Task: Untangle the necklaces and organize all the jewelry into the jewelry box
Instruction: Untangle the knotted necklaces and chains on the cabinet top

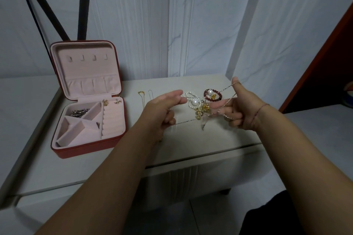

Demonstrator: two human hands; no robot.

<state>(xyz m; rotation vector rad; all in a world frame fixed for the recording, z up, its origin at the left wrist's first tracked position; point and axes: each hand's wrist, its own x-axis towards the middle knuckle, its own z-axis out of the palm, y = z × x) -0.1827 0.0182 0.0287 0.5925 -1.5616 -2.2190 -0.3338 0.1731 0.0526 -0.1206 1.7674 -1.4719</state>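
Fingers of the left hand and right hand curl round a thin chain, stretched above the desk over the jewelry pile. Best to slacken it, tease loops apart gently, then carry it to the open jewelry box.

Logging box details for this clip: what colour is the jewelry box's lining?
Pale pink lining inside the red jewelry box, clearest in the head view.

Head-worn camera looks forward and down, close over the table.
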